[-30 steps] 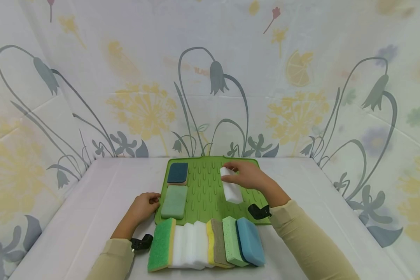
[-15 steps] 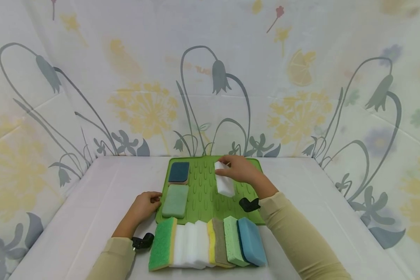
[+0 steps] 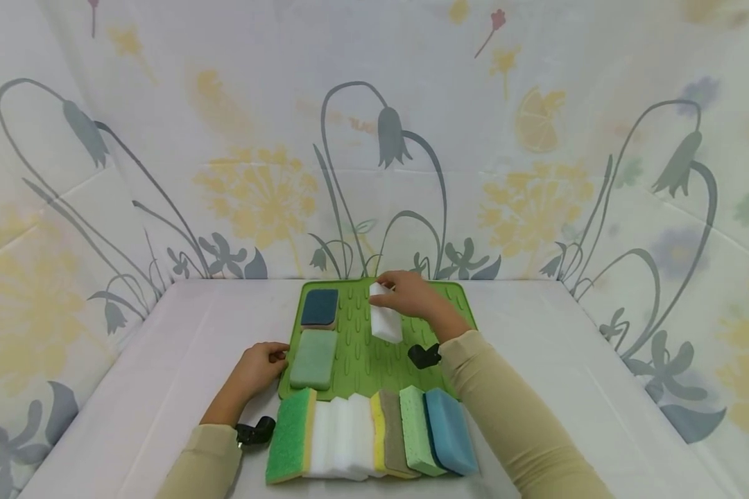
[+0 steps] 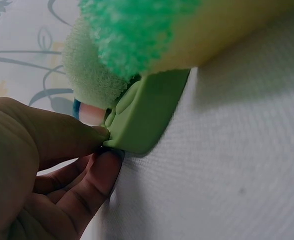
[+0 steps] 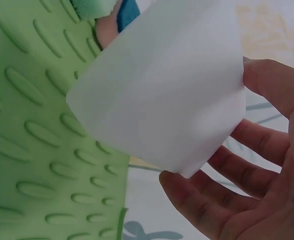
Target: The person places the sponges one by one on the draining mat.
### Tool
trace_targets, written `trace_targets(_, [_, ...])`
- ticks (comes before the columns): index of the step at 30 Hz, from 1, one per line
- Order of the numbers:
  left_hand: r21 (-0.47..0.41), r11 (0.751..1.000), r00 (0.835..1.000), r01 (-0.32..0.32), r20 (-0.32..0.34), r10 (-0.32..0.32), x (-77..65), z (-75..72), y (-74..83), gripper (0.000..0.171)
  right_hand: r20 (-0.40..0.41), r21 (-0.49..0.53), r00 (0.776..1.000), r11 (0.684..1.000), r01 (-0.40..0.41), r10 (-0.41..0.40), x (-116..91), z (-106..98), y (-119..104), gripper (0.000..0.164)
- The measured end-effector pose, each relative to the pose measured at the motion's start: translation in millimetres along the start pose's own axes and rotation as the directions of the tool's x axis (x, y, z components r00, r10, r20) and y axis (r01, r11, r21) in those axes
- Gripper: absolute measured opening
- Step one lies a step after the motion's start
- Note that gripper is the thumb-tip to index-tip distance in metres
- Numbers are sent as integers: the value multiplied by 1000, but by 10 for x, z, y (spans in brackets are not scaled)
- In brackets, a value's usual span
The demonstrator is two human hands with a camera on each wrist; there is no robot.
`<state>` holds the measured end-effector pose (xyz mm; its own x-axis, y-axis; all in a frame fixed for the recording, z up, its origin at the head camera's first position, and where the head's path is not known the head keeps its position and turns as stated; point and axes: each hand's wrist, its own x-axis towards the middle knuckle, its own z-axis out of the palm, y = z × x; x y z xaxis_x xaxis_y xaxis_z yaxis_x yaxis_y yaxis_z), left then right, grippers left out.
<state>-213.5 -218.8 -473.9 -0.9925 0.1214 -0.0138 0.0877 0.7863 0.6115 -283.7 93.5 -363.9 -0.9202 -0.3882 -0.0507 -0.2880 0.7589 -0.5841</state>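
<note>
My right hand (image 3: 408,294) holds a white sponge (image 3: 385,322) by its far end, tilted over the middle of the green ridged mat (image 3: 356,367). In the right wrist view the white sponge (image 5: 161,95) sits between thumb and fingertips, with the mat's raised ridges behind it. My left hand (image 3: 256,371) is at the mat's left edge; in the left wrist view its thumb and a finger pinch the mat's rim (image 4: 132,135). On the mat's left side lie a dark blue-topped sponge (image 3: 320,307) and, nearer, a pale green sponge (image 3: 313,359).
Along the mat's near edge leans a row of sponges: a green-and-yellow one (image 3: 290,436), several white ones (image 3: 340,440), a yellow-and-grey one (image 3: 393,433), a light green one (image 3: 419,430) and a blue one (image 3: 451,430). A flower-printed cloth (image 3: 374,173) hangs behind the table.
My right hand has carried the white sponge leftward and slightly away from me, from the mat's right part to its middle. The left hand stays at the mat's edge.
</note>
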Motion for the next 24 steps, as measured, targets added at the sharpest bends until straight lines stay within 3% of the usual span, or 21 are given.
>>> trace_targets(24, [-1, 1000, 1000, 11, 4, -11, -5, -2, 20, 36, -24, -3, 997, 997, -72, 72, 363, 233, -21, 54])
